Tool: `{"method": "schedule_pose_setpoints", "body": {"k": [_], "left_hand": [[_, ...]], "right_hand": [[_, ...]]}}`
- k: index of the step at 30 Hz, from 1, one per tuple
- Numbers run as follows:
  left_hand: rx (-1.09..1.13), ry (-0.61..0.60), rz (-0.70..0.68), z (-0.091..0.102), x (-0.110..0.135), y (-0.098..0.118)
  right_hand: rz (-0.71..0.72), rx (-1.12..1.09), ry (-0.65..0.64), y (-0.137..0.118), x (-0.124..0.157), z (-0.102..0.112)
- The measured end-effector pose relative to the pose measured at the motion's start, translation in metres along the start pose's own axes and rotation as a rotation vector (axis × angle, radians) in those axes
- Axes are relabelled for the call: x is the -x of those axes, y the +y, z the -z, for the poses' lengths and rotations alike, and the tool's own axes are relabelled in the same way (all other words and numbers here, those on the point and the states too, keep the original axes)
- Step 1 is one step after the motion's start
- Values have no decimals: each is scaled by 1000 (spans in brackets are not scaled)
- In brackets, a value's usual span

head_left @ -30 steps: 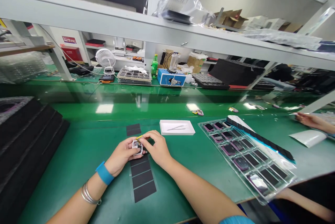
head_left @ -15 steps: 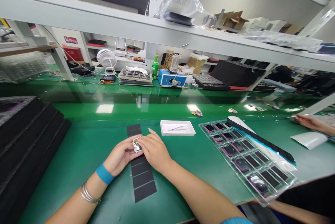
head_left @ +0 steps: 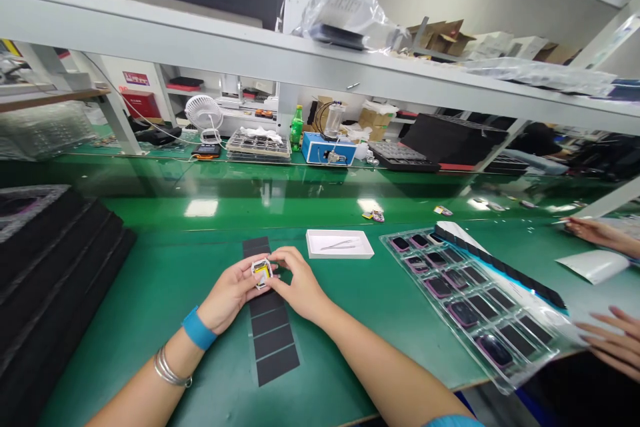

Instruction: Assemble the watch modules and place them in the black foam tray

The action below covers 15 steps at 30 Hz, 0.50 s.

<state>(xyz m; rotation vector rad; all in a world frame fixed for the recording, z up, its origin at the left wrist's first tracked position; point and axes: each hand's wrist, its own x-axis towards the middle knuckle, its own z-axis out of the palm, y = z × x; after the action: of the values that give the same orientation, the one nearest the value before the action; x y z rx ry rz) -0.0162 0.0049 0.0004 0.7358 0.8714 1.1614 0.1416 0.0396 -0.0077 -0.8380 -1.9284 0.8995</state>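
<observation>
Over the strip of black rectangular sheets (head_left: 273, 332), a small white smartwatch case (head_left: 263, 274) is held up, its inside with a yellow part showing. My left hand (head_left: 225, 300) grips it from the left, thumb across its lower edge, fingers behind. My right hand (head_left: 304, 288) has its thumb and forefinger at the case's right side, closed on that edge. Just beyond the hands lies a shallow white box (head_left: 340, 255) with tweezers (head_left: 338, 244) in it.
A clear tray (head_left: 453, 327) of dark watch faces and black pads lies at right, beside a black strip (head_left: 500, 264). Foam trays (head_left: 60, 294) are stacked at left. Another person's hands (head_left: 617, 340) are at far right. A blue machine (head_left: 327, 149) stands behind.
The smartwatch case has been turned so its yellow inside faces up. My right fingers have shifted from over it to its right edge. Another person's hand has come in beside the clear tray.
</observation>
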Motion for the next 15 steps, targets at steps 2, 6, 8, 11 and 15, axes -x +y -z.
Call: {"method": "schedule_pose_setpoints", "body": {"k": [2, 6, 8, 11, 15], "left_hand": [[-16, -14, -4, 0, 0, -1], [-53, -20, 4, 0, -1, -3], [-58, -26, 1, 0, 0, -3], [-57, -33, 1, -2, 3, -3], [-62, -17, 9, -3, 3, -1]], "right_hand": [[-151, -240, -71, 6, -1, -1], [-289, -544, -216, 11, -1, -4], [-303, -581, -200, 9, -1, -6], [-314, -560, -154, 5, 2, -9], [-286, -432, -136, 2, 4, -8]]}}
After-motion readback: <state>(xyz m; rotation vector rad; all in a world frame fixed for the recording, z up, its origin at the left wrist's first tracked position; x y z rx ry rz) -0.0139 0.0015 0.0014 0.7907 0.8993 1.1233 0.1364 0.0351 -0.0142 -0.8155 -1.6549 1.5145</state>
